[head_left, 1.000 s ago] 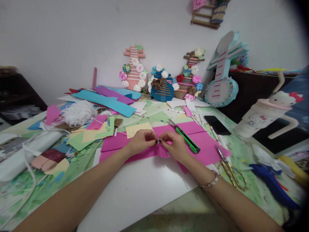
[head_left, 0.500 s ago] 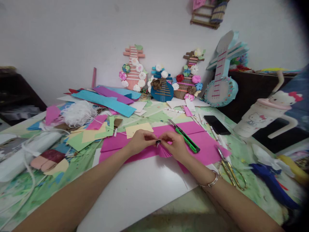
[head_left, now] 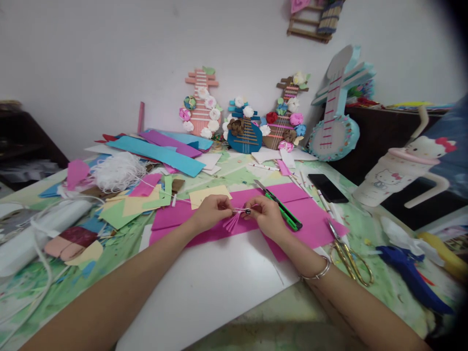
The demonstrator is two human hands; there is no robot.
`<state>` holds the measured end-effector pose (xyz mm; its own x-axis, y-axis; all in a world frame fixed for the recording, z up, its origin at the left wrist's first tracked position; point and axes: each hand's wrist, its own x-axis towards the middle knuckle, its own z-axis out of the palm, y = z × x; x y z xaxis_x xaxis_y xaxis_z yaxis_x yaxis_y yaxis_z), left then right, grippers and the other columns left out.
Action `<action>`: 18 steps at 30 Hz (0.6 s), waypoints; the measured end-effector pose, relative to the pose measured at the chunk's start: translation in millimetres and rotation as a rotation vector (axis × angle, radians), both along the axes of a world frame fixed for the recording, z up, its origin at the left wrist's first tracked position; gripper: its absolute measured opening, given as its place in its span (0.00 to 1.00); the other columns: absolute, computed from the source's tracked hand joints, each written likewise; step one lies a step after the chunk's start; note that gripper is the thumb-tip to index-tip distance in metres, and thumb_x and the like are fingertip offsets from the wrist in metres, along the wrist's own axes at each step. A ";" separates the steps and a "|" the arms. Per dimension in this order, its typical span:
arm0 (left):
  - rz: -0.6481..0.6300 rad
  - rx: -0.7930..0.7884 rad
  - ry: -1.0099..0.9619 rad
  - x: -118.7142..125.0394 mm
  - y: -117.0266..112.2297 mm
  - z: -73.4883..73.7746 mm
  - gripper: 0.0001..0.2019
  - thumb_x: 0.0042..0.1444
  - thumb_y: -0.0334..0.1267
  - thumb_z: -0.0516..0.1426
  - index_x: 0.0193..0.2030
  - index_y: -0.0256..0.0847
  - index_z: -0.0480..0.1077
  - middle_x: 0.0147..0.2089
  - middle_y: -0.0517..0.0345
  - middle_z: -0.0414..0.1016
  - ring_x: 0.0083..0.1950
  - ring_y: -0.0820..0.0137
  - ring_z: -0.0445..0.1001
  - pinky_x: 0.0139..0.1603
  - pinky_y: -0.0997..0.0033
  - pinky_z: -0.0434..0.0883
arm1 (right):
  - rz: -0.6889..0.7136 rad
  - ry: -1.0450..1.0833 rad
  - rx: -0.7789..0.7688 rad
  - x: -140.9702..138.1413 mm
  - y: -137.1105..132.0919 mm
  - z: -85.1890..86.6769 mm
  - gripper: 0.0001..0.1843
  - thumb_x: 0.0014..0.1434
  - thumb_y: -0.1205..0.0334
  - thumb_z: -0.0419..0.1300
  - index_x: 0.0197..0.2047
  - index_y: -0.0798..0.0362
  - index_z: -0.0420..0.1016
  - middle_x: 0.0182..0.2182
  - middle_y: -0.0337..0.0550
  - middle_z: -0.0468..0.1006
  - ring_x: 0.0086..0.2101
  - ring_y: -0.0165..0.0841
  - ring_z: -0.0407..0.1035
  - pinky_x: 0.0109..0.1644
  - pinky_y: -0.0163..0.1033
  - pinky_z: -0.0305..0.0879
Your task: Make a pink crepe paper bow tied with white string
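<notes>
Between my hands hangs a small pleated piece of pink crepe paper (head_left: pixel 231 223), fanned out below a white string (head_left: pixel 239 210) around its gathered top. My left hand (head_left: pixel 213 212) pinches the string on the left side. On the other side, my right hand (head_left: pixel 263 217) is closed in a pinch on the string as well. Under both hands lies a large magenta crepe paper sheet (head_left: pixel 204 234) on a white board (head_left: pixel 204 287). Close to my right hand, a green utility knife (head_left: pixel 283 207) rests on the magenta sheet with its blade out.
Gold-handled scissors (head_left: pixel 349 261) and a blue glue gun (head_left: pixel 413 278) lie at the right, with a phone (head_left: pixel 328 188) and a tumbler (head_left: pixel 387 175) behind. A white string bundle (head_left: pixel 117 171) and paper scraps (head_left: pixel 120 213) cover the left. Flower-decorated paper instruments (head_left: pixel 245 134) stand at the wall.
My hands have drawn slightly apart, with the string now stretched between them. The pleated paper has shifted left and hangs fanned below the string.
</notes>
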<state>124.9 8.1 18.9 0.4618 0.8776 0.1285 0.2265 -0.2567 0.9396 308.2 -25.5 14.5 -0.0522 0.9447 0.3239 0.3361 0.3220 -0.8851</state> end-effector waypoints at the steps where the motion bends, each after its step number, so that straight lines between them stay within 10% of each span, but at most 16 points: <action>1: -0.007 -0.023 -0.003 -0.1 -0.9 1.1 0.02 0.43 0.31 0.55 0.25 0.35 0.69 0.25 0.57 0.75 0.28 0.70 0.75 0.30 0.74 0.69 | -0.024 -0.089 0.072 0.3 -0.4 1.5 0.10 0.45 0.77 0.54 0.23 0.54 0.70 0.28 0.41 0.73 0.29 0.32 0.69 0.33 0.38 0.66; 18: 0.218 0.263 0.391 7.9 -8.1 9.7 0.11 0.40 0.27 0.54 0.15 0.39 0.55 0.16 0.66 0.56 0.22 0.76 0.56 0.25 0.74 0.52 | -0.067 -0.260 -0.056 -12.7 -7.2 3.3 0.12 0.38 0.80 0.48 0.21 0.55 0.65 0.20 0.37 0.69 0.24 0.29 0.62 0.28 0.32 0.52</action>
